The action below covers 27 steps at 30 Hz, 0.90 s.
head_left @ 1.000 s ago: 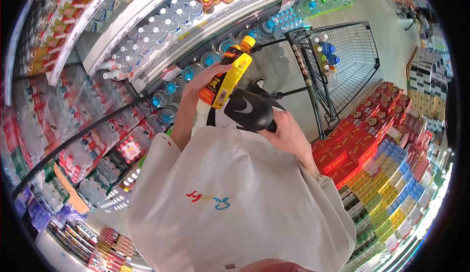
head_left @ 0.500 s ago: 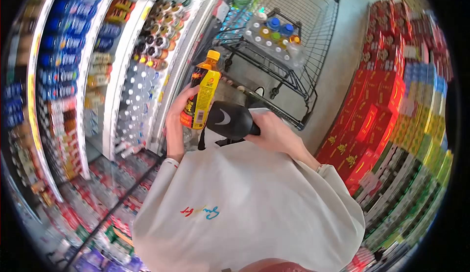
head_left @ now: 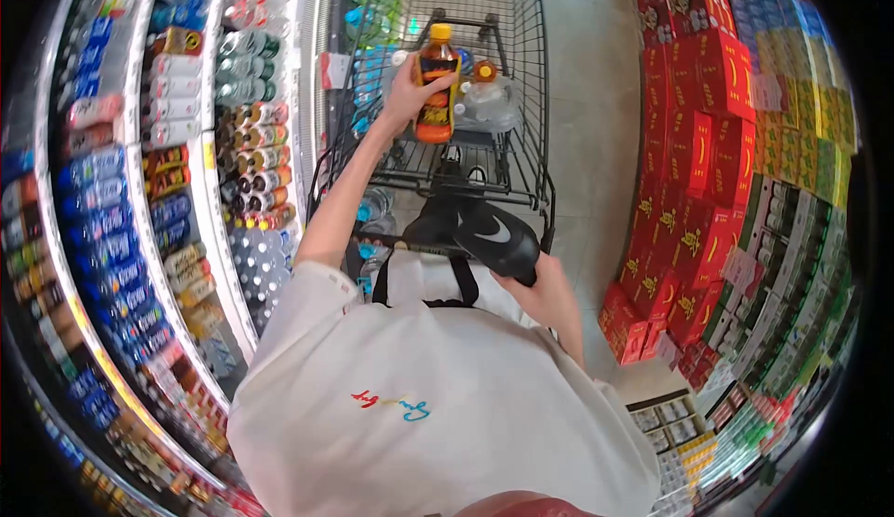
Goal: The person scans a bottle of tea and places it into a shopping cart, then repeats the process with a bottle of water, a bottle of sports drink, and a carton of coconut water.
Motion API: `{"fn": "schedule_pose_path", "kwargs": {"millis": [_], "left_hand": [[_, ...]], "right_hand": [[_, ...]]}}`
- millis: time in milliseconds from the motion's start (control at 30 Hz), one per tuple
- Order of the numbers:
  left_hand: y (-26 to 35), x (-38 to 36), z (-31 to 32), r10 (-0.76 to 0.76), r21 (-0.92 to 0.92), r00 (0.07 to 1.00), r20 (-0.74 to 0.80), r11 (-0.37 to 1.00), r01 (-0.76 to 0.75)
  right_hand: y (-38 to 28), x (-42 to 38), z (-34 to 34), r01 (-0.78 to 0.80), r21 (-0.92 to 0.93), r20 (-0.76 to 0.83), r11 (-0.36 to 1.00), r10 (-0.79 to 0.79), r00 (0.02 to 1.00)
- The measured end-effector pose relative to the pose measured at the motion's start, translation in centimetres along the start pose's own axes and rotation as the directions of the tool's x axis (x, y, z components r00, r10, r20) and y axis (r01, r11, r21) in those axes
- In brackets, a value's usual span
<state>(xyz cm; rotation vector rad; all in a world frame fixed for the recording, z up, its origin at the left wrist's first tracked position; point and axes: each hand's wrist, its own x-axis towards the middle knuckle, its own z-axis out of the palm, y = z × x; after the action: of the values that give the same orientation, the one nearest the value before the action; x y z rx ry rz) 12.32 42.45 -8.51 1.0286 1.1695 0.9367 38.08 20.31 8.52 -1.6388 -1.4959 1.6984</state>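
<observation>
My left hand [head_left: 407, 98] is wrapped round an upright drink bottle [head_left: 435, 124] with a yellow cap, amber contents and a black, red and yellow label. Arm outstretched, I hold it over the near part of a wire shopping cart [head_left: 535, 98]. Low and close to my body, my right hand [head_left: 548, 295] grips one end of a smooth black item with a white swoosh [head_left: 503, 238]; I cannot make out what kind of thing it is. Behind the drink bottle, the cart holds clear bottles [head_left: 491, 107] and a bottle with an orange cap [head_left: 484, 71], partly hidden.
Shelves on the left carry rows of drinks, among them blue-labelled bottles [head_left: 98, 200] and small clear bottles [head_left: 256, 261]. Stacked red cartons [head_left: 670, 200] line the right side, with yellow-green cartons [head_left: 801, 98] beyond. A tiled floor [head_left: 589, 116] lies between cart and cartons.
My left hand has moved the drink bottle forward and away from me, over the cart. My view has turned, and the cart now stands straight ahead. The black item has shifted right and tilted.
</observation>
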Motion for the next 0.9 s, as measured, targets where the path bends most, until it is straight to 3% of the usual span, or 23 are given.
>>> {"fn": "schedule_pose_path", "kwargs": {"millis": [67, 133, 200, 267, 333, 400, 433, 533, 567, 800, 867, 900], "left_hand": [[-2.1, 5.5, 1.9, -0.005, 0.172, 1.000, -0.029, 0.985, 0.010], [-5.4, 11.2, 3.5, 0.184, 0.410, 0.982, -0.027, 0.898, -0.157], [-8.6, 15.6, 5.4, 0.258, 0.419, 0.965, -0.042, 0.882, -0.218], [-10.9, 18.3, 6.8, 0.288, 0.467, 0.955, 0.074, 0.836, -0.288], [-14.5, 19.9, 8.0, 0.300, 0.424, 0.951, 0.073, 0.854, -0.302], [-17.4, 20.9, 9.0, 0.323, 0.616, 0.941, 0.101, 0.723, -0.314], [-18.9, 21.2, 9.2, 0.331, 0.604, 0.933, 0.137, 0.719, -0.344], [-23.2, 21.7, 9.5, 0.272, 0.619, 0.957, 0.096, 0.737, -0.271], [-24.2, 21.9, 9.5, 0.290, 0.647, 0.945, 0.150, 0.694, -0.316], [-25.4, 22.8, 9.9, 0.149, 0.784, 0.970, 0.194, 0.571, -0.245], [-25.6, 23.2, 10.0, -0.101, 0.901, 0.972, 0.214, 0.406, -0.156], [-26.1, 23.5, 9.9, -0.103, 0.900, 0.973, 0.208, 0.409, -0.149]], "right_hand": [[-0.1, -0.1, 0.1, -0.089, 0.041, -0.099, 0.995, 0.093, 0.991], [0.5, 0.0, 0.7, -0.083, 0.036, -0.200, 0.996, 0.089, 0.976], [0.2, 0.1, 1.0, -0.244, 0.231, -0.218, 0.942, 0.295, 0.930], [1.3, -0.1, 1.4, -0.289, 0.248, -0.196, 0.925, 0.340, 0.920], [1.8, 0.1, 1.8, -0.486, 0.349, -0.143, 0.801, 0.558, 0.817], [2.0, 0.3, 2.3, -0.455, 0.405, -0.185, 0.793, 0.559, 0.808], [2.0, 0.4, 2.3, -0.466, 0.415, -0.189, 0.781, 0.575, 0.796], [2.4, 0.6, 2.6, -0.490, 0.454, -0.188, 0.744, 0.617, 0.764], [2.6, 0.7, 2.6, -0.497, 0.483, -0.179, 0.721, 0.637, 0.750], [2.9, 2.3, 2.8, -0.533, 0.470, -0.188, 0.704, 0.669, 0.719], [3.1, 2.4, 2.9, -0.528, 0.465, -0.193, 0.711, 0.663, 0.723], [3.1, 2.5, 2.9, -0.532, 0.459, -0.191, 0.712, 0.664, 0.723]]}}
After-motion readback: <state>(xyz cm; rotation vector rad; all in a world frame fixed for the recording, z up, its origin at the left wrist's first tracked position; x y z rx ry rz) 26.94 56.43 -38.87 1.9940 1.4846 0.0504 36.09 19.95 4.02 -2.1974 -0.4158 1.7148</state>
